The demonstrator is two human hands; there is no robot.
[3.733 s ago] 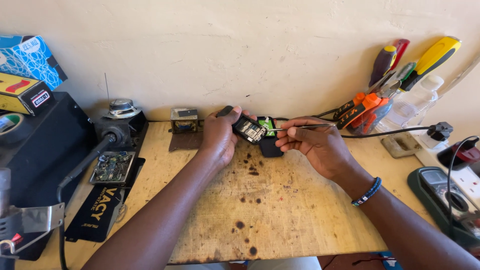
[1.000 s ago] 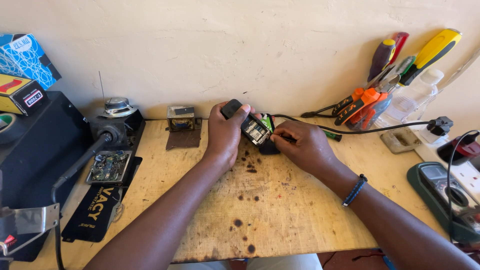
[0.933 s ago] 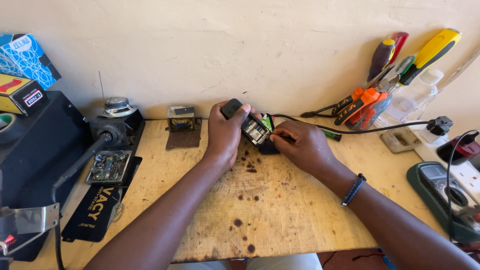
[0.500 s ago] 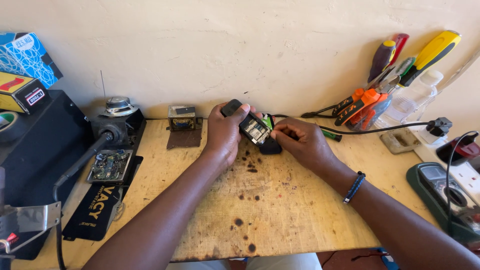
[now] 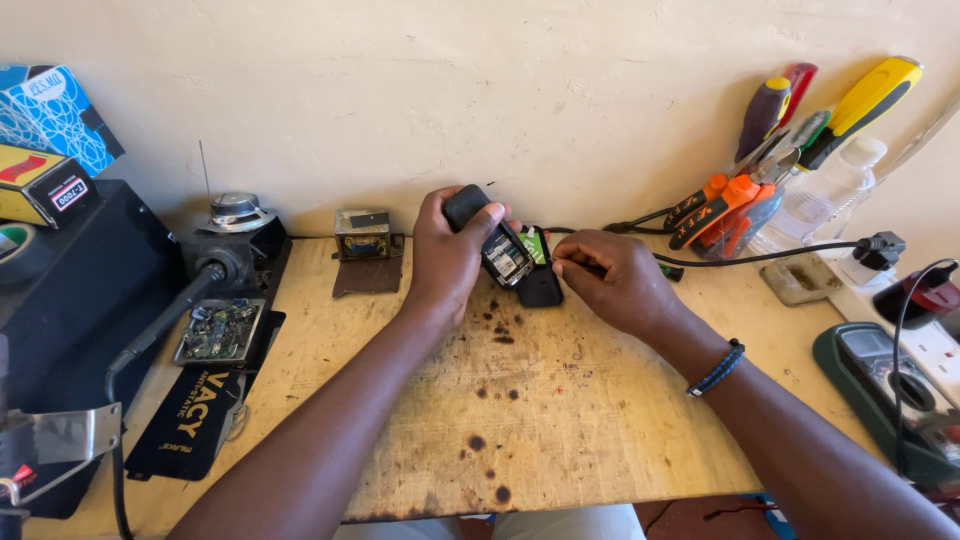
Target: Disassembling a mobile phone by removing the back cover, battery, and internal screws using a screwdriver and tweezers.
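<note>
Left hand (image 5: 445,255) closed around small black handset (image 5: 482,232), thumb over top end, casing tilted with open back toward right hand. Exposed circuit board (image 5: 506,259) visible inside casing, with green component (image 5: 533,247) just beside it. Separate black back cover (image 5: 541,287) lying on wooden workbench (image 5: 520,400) directly below the handset, touching or nearly touching it; cannot tell which.

Right hand (image 5: 615,280) closed in pinch grip on thin dark-handled tool (image 5: 660,269), fingers curled tight, tip directed at open casing. Tip itself hidden behind fingers. Beaded bracelet (image 5: 717,367) on right wrist.

Handset held above rear centre of bench, close to the cream wall (image 5: 500,90).

Bench surface stained with dark burn spots. At left: black equipment case (image 5: 70,290), soldering-iron stand with coiled holder (image 5: 225,240), small populated circuit board (image 5: 217,330) on a tray, black printed card (image 5: 200,420). Small transformer (image 5: 363,235) against wall, left of the hands. Blue patterned box (image 5: 50,115) and yellow box (image 5: 40,185) stacked far left.

At right: screwdrivers with yellow, red and purple handles (image 5: 830,105) leaning on wall, orange-handled pliers (image 5: 725,210), clear plastic bottle (image 5: 825,195), black cable (image 5: 780,255) running across rear of bench, white power strip (image 5: 920,330), green multimeter (image 5: 890,390) at edge.
</note>
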